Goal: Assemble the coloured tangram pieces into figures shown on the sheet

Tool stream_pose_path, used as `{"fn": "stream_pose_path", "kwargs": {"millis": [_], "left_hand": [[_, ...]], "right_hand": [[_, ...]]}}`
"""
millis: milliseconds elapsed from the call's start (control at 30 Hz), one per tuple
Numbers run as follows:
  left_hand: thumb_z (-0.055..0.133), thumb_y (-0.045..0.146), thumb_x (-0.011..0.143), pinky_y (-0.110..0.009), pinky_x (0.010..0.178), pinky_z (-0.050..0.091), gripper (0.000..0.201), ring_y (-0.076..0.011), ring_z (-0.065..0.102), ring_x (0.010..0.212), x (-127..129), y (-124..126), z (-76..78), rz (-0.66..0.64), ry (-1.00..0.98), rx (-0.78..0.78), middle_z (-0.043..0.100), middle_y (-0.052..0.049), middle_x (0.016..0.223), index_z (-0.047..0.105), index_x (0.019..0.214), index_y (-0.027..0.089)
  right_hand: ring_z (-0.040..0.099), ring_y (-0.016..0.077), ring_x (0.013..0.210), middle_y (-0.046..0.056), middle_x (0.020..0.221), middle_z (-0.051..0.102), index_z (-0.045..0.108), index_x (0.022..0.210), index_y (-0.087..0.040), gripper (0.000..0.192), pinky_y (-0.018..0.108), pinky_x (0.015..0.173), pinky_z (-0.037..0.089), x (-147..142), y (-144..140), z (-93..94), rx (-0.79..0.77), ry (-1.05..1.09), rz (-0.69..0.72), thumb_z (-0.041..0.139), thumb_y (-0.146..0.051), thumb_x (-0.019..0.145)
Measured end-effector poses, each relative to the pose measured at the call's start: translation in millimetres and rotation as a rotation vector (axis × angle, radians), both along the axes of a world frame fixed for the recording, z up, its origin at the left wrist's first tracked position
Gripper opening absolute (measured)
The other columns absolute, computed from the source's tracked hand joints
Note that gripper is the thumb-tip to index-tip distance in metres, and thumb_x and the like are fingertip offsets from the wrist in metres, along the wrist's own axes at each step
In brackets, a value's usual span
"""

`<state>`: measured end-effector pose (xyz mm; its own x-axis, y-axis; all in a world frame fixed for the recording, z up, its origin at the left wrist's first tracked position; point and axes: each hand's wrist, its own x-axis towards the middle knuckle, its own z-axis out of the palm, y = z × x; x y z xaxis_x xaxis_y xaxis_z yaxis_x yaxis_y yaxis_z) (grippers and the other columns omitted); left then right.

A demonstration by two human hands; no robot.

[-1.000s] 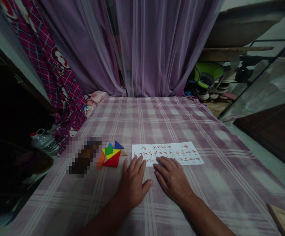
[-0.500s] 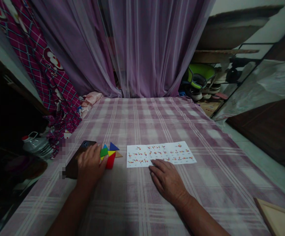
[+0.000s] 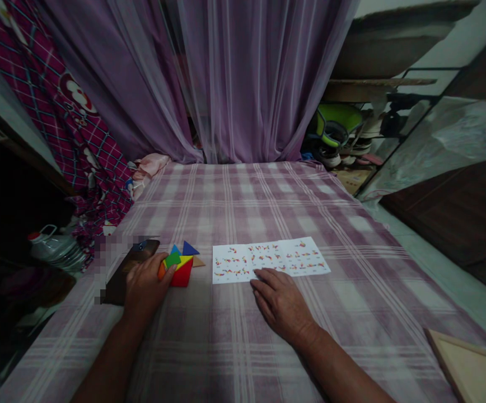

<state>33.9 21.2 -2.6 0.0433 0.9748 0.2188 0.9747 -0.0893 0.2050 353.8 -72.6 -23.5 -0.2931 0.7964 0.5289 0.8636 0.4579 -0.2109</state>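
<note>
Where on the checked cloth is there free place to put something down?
Bare cloth lies between the pattern sheet and the curtain, also right of the sheet. It is crowded where the left hand touches the coloured pieces beside the phone.

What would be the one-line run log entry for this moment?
left hand: fingers on coloured puzzle pieces | right hand: flat, fingertips on pattern sheet | phone: beside left hand

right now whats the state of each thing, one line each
left hand: fingers on the orange piece
right hand: flat, fingertips on pattern sheet
tangram pieces: piled loosely
phone: flat, partly under left hand
wooden tray: at cloth's corner, apart
</note>
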Motion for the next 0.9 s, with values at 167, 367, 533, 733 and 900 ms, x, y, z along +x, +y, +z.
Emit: {"fn": "stream_pose_path", "kwargs": {"millis": [167,367,533,733,900], "left_hand": [[0.048,0.042,0.088,-0.046,0.107,0.035,0.036,-0.0276,0.06,0.118,-0.1,0.1,-1.3,0.013,-0.02,0.024,0.068,-0.01,0.122,0.059,0.115,0.021],[0.048,0.042,0.089,-0.048,0.106,0.036,0.036,-0.0287,0.061,0.117,-1.7,0.9,-2.8,-0.003,-0.02,0.046,0.068,-0.011,0.121,0.06,0.114,0.02],[0.047,0.043,0.089,-0.05,0.106,0.036,0.037,-0.0293,0.061,0.117,-2.7,1.7,-3.9,0.005,-0.008,0.04,0.068,-0.012,0.122,0.06,0.115,0.019],[0.047,0.041,0.09,-0.048,0.108,0.035,0.037,-0.028,0.06,0.119,-1.2,0.2,-5.0,0.006,-0.019,0.039,0.067,-0.012,0.124,0.059,0.117,0.019],[0.047,0.038,0.09,-0.047,0.108,0.034,0.034,-0.0262,0.059,0.12,-1.0,-0.2,-5.2,-0.006,-0.026,0.052,0.067,-0.009,0.126,0.06,0.117,0.022]], "right_hand": [[0.061,0.0283,0.109,0.014,0.116,0.069,0.071,0.108,-0.017,0.024,0.046,0.092,0.051,0.4,0.4,1.1,-0.007,0.0,-0.001,0.055,-0.017,0.09],[0.062,0.0284,0.108,0.013,0.115,0.069,0.071,0.107,-0.018,0.024,0.047,0.09,0.052,0.2,0.3,2.8,-0.005,0.002,-0.004,0.054,-0.017,0.09],[0.061,0.0285,0.109,0.013,0.116,0.069,0.07,0.109,-0.018,0.025,0.047,0.091,0.052,0.3,0.4,0.9,-0.009,0.002,-0.004,0.055,-0.017,0.09],[0.061,0.0291,0.109,0.013,0.117,0.069,0.07,0.108,-0.017,0.024,0.047,0.091,0.052,1.1,0.5,-0.7,-0.006,0.003,0.002,0.053,-0.017,0.091],[0.061,0.0292,0.109,0.013,0.117,0.069,0.07,0.108,-0.017,0.024,0.048,0.092,0.052,2.0,0.0,-2.6,0.009,-0.003,0.004,0.053,-0.018,0.091]]}}
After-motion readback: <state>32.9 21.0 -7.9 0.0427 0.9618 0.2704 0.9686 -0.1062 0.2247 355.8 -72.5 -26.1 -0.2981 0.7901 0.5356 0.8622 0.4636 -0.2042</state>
